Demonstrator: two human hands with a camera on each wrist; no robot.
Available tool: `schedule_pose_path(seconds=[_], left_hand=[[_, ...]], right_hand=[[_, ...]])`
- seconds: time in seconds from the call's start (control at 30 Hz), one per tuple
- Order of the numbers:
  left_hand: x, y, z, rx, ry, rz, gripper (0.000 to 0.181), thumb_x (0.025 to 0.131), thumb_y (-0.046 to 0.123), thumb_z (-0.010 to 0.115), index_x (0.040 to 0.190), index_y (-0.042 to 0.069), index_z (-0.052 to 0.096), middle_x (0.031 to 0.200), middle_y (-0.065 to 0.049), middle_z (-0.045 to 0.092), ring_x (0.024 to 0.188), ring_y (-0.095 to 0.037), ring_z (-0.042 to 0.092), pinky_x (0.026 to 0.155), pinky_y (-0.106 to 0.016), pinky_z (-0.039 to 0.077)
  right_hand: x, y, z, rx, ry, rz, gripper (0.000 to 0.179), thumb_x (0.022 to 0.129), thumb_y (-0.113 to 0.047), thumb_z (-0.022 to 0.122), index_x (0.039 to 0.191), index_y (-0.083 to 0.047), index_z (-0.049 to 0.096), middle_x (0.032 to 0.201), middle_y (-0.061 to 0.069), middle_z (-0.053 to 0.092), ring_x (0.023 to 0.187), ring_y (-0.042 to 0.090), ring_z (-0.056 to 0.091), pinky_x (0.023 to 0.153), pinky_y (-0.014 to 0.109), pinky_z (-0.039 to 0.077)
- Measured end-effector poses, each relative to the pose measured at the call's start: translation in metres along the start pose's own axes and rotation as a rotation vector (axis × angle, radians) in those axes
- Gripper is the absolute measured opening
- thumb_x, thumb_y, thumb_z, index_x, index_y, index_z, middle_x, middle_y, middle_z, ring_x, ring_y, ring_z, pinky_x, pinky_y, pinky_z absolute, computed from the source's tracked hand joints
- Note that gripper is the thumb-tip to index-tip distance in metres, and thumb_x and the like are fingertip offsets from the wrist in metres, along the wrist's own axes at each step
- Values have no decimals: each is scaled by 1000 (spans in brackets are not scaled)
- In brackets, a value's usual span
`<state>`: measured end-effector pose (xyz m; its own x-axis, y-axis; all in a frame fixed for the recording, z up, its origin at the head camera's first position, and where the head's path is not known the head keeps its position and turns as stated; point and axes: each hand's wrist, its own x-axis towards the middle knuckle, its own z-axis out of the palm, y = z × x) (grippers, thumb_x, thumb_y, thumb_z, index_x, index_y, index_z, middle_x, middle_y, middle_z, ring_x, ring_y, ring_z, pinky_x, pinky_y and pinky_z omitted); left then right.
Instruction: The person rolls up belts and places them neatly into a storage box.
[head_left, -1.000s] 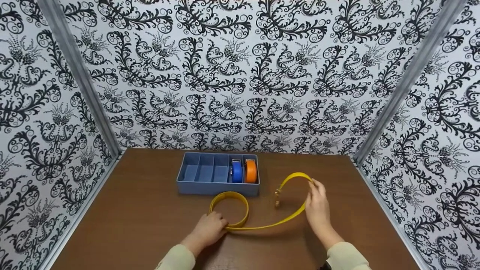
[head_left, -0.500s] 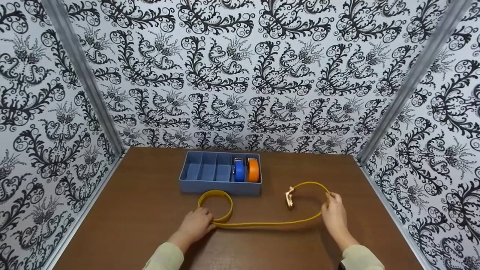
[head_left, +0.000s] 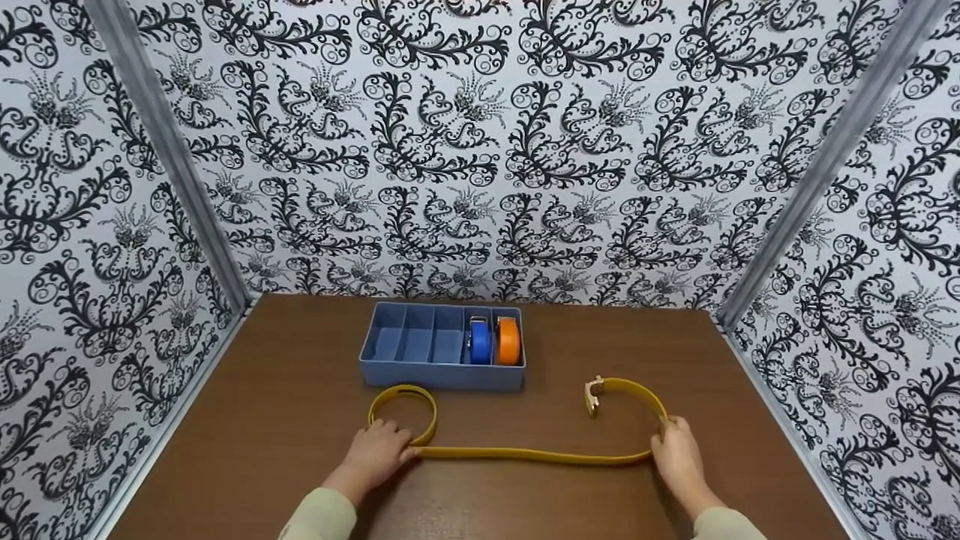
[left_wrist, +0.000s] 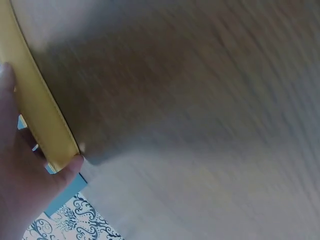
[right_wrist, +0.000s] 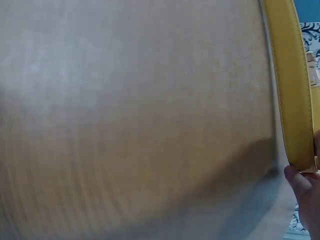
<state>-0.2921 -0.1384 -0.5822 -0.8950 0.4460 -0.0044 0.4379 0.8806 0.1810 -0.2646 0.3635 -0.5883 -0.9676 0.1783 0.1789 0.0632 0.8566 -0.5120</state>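
Note:
A yellow belt (head_left: 525, 454) stands on its edge across the brown table, its middle stretch nearly straight between both hands. My left hand (head_left: 375, 454) grips it at the left, beside a loop coiled at that end. In the left wrist view, the thumb and fingers hold the stitched strap (left_wrist: 37, 95). My right hand (head_left: 681, 457) pinches the belt where it bends back toward the gold buckle (head_left: 592, 396). The strap (right_wrist: 290, 85) also runs into the right hand's fingers in the right wrist view, where much of that hand (right_wrist: 307, 195) is cut off.
Behind the belt stands a blue-grey divided box (head_left: 442, 375). Its two right compartments hold a rolled blue belt (head_left: 480, 343) and a rolled orange belt (head_left: 508, 341). Patterned walls (head_left: 480, 150) enclose the table (head_left: 300, 345) at the back and sides.
My hands have moved apart, left hand leftward with the loop, right hand rightward and lower. The belt between them has straightened, and the buckle has shifted right.

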Motion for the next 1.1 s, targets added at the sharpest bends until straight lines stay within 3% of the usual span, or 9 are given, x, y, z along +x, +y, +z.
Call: schedule_pose_path(seconds=[0.2, 0.5, 0.67, 0.8, 0.93, 1.1], left_hand=[[4, 9, 3, 31, -20, -29, 35, 98, 42, 51, 112, 12, 63, 105, -14, 58, 105, -39, 51, 84, -64, 42], [2, 15, 0, 67, 4, -31, 35, 99, 41, 50, 112, 10, 59, 105, -17, 56, 103, -40, 51, 82, -61, 43], [6, 11, 5, 100, 35, -14, 35, 100, 40, 49, 112, 8, 58, 103, -18, 56, 99, -39, 52, 81, -60, 44], [6, 13, 1, 54, 2, -15, 35, 100, 38, 51, 114, 7, 57, 105, -20, 56, 102, -41, 51, 84, -61, 43], [5, 15, -4, 29, -18, -29, 37, 100, 36, 51, 118, 5, 58, 110, -22, 56, 106, -42, 50, 87, -62, 41], [3, 14, -6, 13, -21, -42, 35, 99, 34, 53, 116, 4, 58, 110, -22, 56, 106, -43, 50, 88, -63, 41]], right_hand=[[2, 9, 8, -88, -33, -50, 36, 93, 1, 47, 122, 19, 53, 122, 37, 51, 114, 52, 50, 94, 60, 40], [9, 12, -2, -228, -206, -158, 35, 93, -3, 47, 121, 15, 57, 122, 40, 53, 120, 55, 44, 99, 62, 36], [19, 9, -9, -242, -362, -132, 40, 97, -16, 54, 125, 13, 57, 121, 38, 55, 118, 55, 47, 97, 62, 37], [26, 2, -16, -247, -468, -72, 47, 90, -30, 69, 115, 9, 63, 101, 26, 64, 95, 39, 60, 89, 54, 46], [30, -7, -20, -235, -485, -58, 42, 81, -30, 78, 100, 5, 66, 85, 12, 62, 77, 25, 55, 80, 48, 50], [29, -14, -19, -215, -449, -66, 37, 78, -23, 82, 98, 5, 67, 86, 12, 64, 75, 24, 56, 76, 46, 51]])
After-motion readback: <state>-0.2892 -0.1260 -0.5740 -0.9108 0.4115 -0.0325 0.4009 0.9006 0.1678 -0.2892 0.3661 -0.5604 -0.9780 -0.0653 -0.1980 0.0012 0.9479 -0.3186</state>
